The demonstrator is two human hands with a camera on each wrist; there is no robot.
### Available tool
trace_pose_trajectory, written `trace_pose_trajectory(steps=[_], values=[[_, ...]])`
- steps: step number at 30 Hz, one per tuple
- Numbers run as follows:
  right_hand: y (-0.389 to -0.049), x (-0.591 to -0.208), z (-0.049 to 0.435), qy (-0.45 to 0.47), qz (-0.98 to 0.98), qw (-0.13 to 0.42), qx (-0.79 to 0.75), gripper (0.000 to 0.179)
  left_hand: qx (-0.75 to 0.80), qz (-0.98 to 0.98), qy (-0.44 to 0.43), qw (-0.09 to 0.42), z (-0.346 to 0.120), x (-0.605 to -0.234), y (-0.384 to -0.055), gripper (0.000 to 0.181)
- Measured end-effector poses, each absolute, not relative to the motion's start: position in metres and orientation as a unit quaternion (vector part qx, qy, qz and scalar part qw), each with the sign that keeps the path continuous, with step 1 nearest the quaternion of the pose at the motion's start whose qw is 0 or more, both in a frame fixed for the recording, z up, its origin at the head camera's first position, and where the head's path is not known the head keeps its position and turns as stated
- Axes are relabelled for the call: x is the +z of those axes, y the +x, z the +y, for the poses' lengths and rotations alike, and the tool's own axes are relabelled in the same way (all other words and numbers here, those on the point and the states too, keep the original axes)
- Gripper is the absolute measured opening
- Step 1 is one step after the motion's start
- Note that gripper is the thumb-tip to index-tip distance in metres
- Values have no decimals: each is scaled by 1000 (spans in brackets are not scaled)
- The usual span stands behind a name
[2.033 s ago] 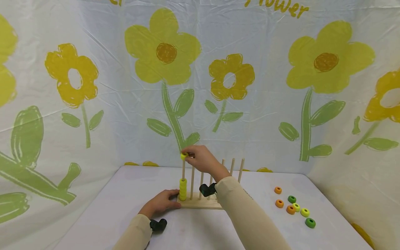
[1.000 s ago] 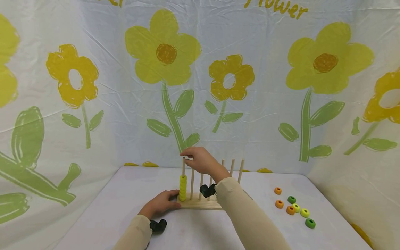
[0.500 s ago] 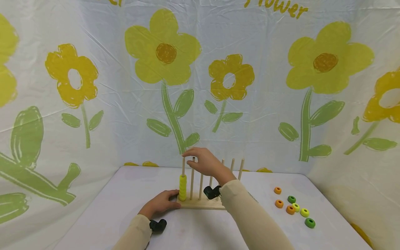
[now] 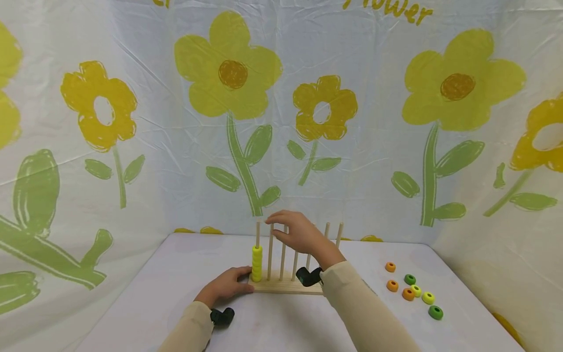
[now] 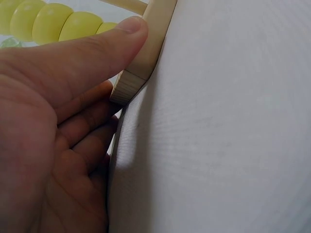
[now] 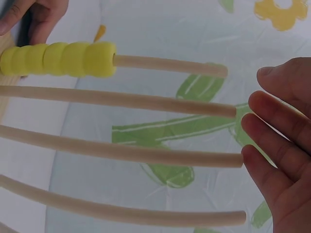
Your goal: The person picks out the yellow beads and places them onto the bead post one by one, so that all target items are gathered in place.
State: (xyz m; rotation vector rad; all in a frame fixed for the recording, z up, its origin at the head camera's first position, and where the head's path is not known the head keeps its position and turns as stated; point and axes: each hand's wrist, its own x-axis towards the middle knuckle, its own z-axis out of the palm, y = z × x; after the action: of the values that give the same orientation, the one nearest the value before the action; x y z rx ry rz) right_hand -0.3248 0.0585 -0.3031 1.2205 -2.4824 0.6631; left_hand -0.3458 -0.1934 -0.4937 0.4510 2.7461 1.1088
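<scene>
A wooden peg rack [image 4: 286, 288] stands on the table, its upright pegs [image 6: 116, 99] in a row. Yellow beads [image 4: 257, 264] are stacked on the leftmost peg, whose upper part is bare. My left hand [image 4: 226, 284] grips the rack's left end; the left wrist view shows the thumb [image 5: 97, 56] on the wooden base [image 5: 141, 63] and the fingers behind its end. Holding nothing, my right hand [image 4: 299, 233] hovers at the peg tops, fingers loosely extended. In the right wrist view its fingertips lie close to the peg ends; whether they touch I cannot tell.
Loose beads lie on the table to the right: orange ones [image 4: 392, 285], green ones [image 4: 436, 312] and yellow ones [image 4: 428, 297]. A flower-printed cloth [image 4: 374, 171] hangs behind and at the sides. My right forearm [image 4: 365, 308] crosses in front of the rack's right part.
My right hand released a yellow bead at the leftmost peg's top; it dropped onto the stack, making it taller. The hand then moved right and slightly down. My left hand stayed put.
</scene>
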Motion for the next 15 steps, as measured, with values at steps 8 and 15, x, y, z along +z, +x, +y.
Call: trace_pose_trajectory(steps=[8,15], values=[[-319,-311,75,413,-865,160,234,31,351,920,159,66,-195,-495,-346,72],[-313,-315,88,419,-859,180,232,32,352,920,159,66,-194,-496,-347,72]])
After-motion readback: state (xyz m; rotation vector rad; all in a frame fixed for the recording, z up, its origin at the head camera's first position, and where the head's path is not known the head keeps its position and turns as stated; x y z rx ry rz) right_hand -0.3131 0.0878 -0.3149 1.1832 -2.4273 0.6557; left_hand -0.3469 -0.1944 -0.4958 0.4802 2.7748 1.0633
